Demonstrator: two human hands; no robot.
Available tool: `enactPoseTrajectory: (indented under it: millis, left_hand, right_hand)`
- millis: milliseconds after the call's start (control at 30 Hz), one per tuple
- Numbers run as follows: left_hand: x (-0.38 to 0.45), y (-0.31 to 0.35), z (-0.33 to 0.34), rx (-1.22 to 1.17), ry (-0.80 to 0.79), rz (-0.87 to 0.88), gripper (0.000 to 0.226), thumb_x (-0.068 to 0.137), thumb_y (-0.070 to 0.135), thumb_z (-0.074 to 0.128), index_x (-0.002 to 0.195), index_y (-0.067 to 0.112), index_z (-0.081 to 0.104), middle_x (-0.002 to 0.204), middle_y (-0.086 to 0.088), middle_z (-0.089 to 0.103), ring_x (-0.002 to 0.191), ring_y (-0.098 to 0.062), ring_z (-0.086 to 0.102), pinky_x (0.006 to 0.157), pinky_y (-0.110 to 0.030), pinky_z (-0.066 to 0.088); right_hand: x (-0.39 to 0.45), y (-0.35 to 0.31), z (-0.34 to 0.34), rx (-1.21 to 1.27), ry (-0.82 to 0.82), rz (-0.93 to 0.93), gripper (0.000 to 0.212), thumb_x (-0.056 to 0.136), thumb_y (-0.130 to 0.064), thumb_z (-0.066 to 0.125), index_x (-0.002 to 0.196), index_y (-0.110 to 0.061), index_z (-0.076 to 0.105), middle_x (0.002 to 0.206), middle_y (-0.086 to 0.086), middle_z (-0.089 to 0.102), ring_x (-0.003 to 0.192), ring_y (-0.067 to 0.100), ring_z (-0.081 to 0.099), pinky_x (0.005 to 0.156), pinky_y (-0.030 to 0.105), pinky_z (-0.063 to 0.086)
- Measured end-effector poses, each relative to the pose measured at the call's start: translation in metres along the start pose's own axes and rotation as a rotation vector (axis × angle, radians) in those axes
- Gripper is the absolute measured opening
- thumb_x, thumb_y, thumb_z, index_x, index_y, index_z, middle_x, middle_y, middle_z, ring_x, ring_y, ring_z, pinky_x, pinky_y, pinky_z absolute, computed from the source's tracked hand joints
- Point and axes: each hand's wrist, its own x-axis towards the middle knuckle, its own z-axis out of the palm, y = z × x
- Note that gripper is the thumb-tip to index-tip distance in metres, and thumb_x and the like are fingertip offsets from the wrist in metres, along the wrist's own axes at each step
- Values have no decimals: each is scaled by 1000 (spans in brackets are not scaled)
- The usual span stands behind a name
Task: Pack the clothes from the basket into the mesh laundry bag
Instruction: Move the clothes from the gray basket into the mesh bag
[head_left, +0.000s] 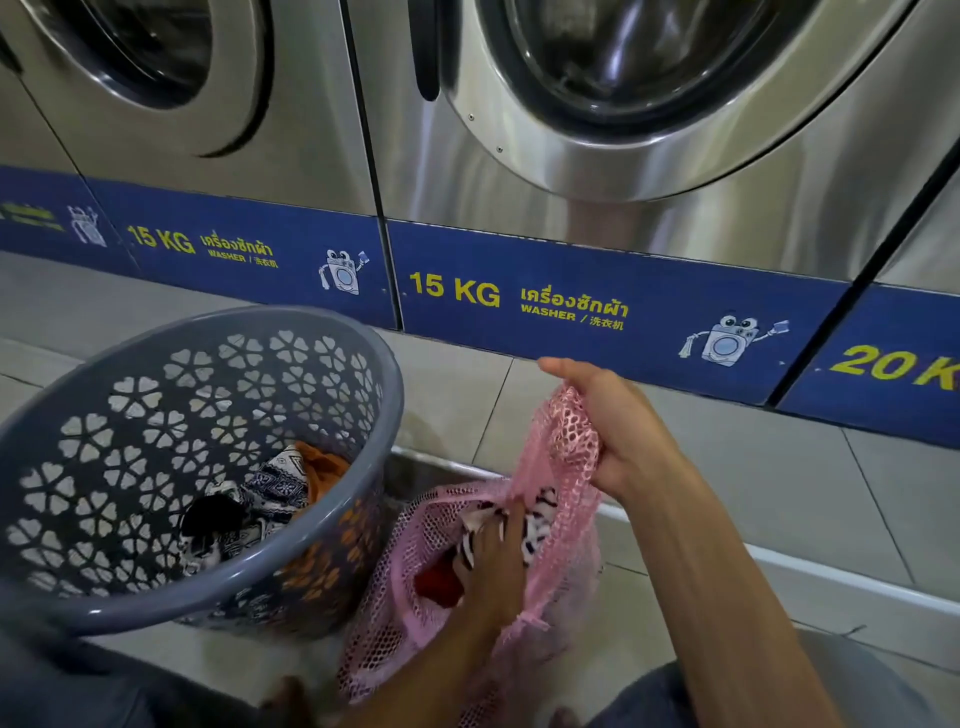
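Note:
A grey plastic basket (156, 415) with flower-shaped holes leans on the floor at the left. In its bottom lie patterned black-and-white clothes (270, 493) and an orange garment (324, 467). To its right sits the pink mesh laundry bag (410, 613). My right hand (608, 426) grips the bag's upper rim and holds it up. My left hand (496, 566) is inside the bag's mouth, fingers closed on a black-and-white striped garment (537, 519). Something red (439, 584) lies deeper in the bag.
Two steel front-loading washers (597, 104) with closed round doors stand right ahead, above a blue "15 KG" strip (519, 301). A tiled step (467, 405) runs under them. My knees in dark fabric show at the bottom corners.

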Motion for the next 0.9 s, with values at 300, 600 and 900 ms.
enactPoseTrajectory:
  millis: [300, 600, 900]
  left_hand:
    - [-3, -19, -74, -197, -275, 228, 127, 59, 36, 92, 152, 33, 5, 141, 9, 49, 125, -9, 53, 103, -35, 51]
    - [-38, 50, -203, -269, 18, 108, 33, 82, 35, 74, 110, 20, 68, 104, -2, 75, 97, -20, 74, 94, -44, 58]
    - [-30, 18, -280, -334, 288, 104, 9, 91, 19, 66, 98, 21, 72, 100, -3, 75, 91, -15, 71, 82, -36, 60]
  right_hand:
    - [-7, -3, -17, -819, -49, -120, 65, 82, -19, 83, 140, -30, 55, 123, 5, 59, 106, 25, 64, 78, 32, 49]
    - [2, 13, -1, -621, -143, -117, 55, 92, 4, 56, 126, -37, 70, 133, 8, 67, 115, 27, 64, 98, 47, 54]
    - [10, 37, 39, -455, -209, -27, 63, 101, -1, 47, 150, -39, 47, 161, 13, 40, 106, 16, 63, 68, 24, 54]
